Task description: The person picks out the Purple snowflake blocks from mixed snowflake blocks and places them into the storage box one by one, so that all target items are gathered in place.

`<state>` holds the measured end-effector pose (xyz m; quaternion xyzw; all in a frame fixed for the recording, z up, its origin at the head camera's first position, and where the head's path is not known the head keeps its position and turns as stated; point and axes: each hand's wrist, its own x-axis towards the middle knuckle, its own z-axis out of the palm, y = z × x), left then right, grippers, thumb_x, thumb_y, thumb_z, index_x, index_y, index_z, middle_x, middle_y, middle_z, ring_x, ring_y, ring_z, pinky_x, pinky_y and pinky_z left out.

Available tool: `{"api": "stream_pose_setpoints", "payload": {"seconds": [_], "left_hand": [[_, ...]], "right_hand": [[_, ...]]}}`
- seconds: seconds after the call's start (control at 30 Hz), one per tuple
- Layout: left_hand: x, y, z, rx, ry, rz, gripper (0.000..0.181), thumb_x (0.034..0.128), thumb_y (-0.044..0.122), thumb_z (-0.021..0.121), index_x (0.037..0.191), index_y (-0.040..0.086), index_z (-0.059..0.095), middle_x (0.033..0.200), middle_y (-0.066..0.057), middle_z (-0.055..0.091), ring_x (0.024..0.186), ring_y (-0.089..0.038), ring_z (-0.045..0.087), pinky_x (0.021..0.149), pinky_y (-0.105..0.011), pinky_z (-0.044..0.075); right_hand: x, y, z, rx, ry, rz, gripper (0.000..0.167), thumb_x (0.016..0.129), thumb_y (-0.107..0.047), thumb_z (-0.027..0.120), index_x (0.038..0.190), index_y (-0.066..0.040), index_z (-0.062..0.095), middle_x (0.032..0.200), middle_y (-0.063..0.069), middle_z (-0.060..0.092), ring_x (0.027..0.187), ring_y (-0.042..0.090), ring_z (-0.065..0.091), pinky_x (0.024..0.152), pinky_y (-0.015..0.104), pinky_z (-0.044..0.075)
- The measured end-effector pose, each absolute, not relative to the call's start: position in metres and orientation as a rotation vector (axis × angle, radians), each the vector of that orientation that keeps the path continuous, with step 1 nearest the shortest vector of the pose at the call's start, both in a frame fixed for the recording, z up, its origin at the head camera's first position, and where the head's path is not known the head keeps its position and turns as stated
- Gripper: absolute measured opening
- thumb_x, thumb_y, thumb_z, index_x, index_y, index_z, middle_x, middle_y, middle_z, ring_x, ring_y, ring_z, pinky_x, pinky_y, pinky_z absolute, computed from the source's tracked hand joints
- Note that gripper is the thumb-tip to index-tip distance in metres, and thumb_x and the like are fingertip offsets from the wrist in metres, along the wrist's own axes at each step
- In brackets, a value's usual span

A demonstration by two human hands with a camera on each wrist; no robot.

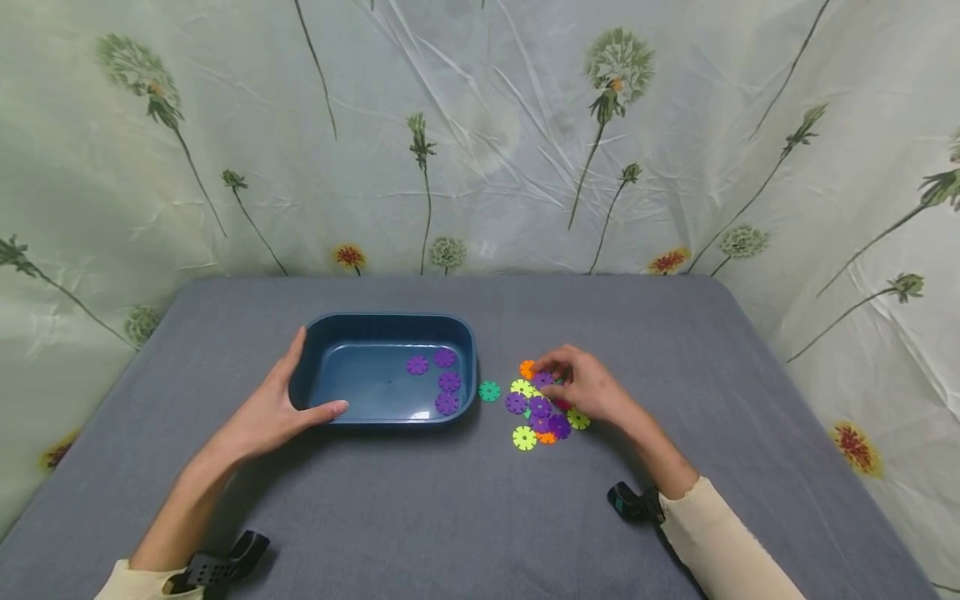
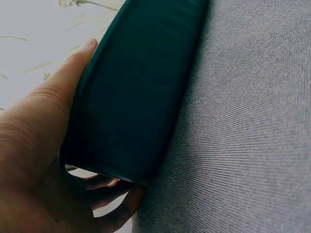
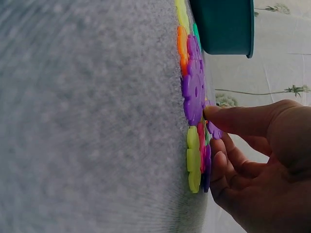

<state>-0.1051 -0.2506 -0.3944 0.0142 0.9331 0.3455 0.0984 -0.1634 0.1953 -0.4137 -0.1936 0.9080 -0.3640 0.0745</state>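
Observation:
My left hand [image 1: 266,412] grips the left end of a dark blue plastic bin [image 1: 390,423], the thumb along the near rim and the fingers round the end wall. In the left wrist view the bin's side [image 2: 136,92] stands on the cloth. Several purple notched discs [image 1: 447,382] lie in the bin's right part. Right of the bin my right hand [image 1: 588,386] is over a pile of such discs, pinching a purple disc [image 3: 214,130] between thumb and fingers. Yellow [image 1: 524,438], orange [image 1: 527,369] and purple discs make up the pile.
A green disc [image 1: 490,392] lies between the bin and the pile. Grey cloth [image 1: 420,517] covers the table. Behind the table hangs a pale curtain [image 1: 510,167] with dandelion prints. Each wrist wears a black strap device [image 1: 633,502].

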Motion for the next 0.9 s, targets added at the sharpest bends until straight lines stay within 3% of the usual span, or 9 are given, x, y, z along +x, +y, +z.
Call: {"api": "stream_pose_setpoints", "payload": {"seconds": [0.4, 0.9], "left_hand": [[-0.106, -0.253, -0.394, 0.055, 2.763, 0.999, 0.132, 0.0846, 0.055, 0.080, 0.166, 0.023, -0.020, 0.172, -0.033, -0.001, 0.153, -0.064, 0.014, 0.110, -0.085, 0.024], [-0.106, -0.254, -0.394, 0.088, 2.775, 0.985, 0.135, 0.0825, 0.054, 0.082, 0.166, 0.021, -0.019, 0.172, -0.033, 0.000, 0.153, -0.064, 0.014, 0.112, -0.083, 0.024]], "right_hand": [[-0.167, 0.195, -0.409, -0.573, 2.679, -1.149, 0.017, 0.094, 0.000, 0.073, 0.110, -0.003, 0.077, 0.101, 0.011, 0.072, 0.083, 0.016, 0.060, 0.067, 0.024, 0.050], [-0.169, 0.183, -0.405, -0.566, 2.663, -1.194, 0.017, 0.096, -0.008, 0.072, 0.113, -0.008, 0.077, 0.099, 0.007, 0.076, 0.089, 0.015, 0.067, 0.076, 0.025, 0.055]]}}
